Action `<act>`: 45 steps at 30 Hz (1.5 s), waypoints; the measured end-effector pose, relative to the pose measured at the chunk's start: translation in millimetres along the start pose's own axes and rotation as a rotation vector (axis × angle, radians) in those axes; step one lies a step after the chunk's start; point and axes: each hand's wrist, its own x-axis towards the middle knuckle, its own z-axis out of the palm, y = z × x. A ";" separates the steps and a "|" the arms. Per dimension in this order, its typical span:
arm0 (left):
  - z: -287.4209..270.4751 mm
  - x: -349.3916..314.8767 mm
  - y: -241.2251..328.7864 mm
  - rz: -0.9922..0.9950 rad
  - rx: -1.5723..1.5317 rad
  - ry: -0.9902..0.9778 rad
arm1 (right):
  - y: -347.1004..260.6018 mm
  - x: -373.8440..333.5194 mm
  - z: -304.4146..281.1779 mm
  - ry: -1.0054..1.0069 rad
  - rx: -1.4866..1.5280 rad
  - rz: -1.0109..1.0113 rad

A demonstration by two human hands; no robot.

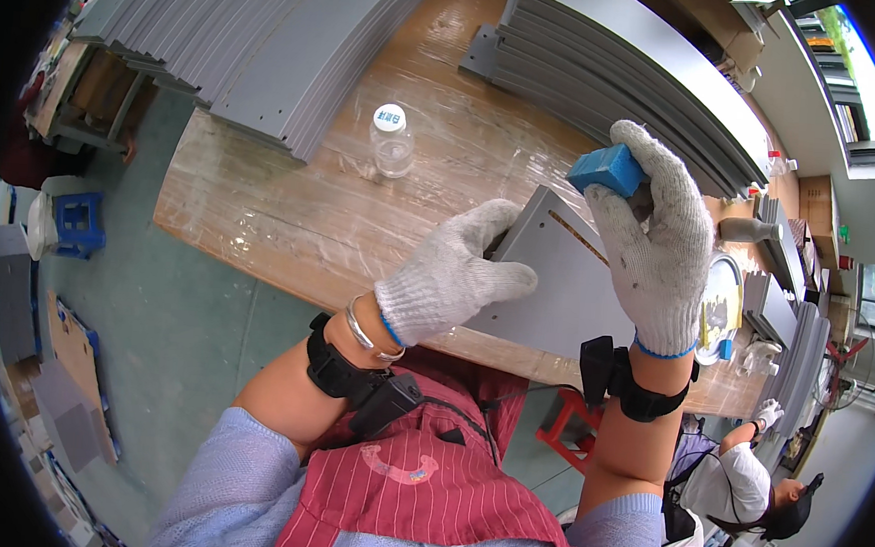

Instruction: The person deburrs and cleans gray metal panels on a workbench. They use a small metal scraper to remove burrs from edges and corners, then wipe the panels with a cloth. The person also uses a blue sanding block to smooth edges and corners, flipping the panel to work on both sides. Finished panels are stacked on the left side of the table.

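Note:
A grey flat panel with a slot near one corner lies tilted at the table's front edge. My left hand, in a white knitted glove, grips the panel's left edge, thumb over the top face and fingers at the far side. Above the panel's right part, my right hand, gloved the same way, pinches a blue sponge block between thumb and fingers. The block is held up, apart from the panel. Part of the panel is hidden behind my right hand.
Long grey panels stand stacked at the far left and in another stack at the far right. A clear bottle with a white cap stands on the film-covered table. To the right are a round tray and a co-worker.

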 end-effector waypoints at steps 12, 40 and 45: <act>-10.0 -0.1 -5.6 -0.024 -0.077 -0.047 | 13.5 -43.5 10.0 0.234 0.226 0.372; -15.7 -12.3 -6.4 -0.009 0.078 -0.057 | -37.2 0.6 -22.8 -0.049 -0.021 0.142; -18.6 -7.2 -10.6 -0.054 0.063 0.014 | -28.7 -44.0 30.2 0.202 0.118 0.212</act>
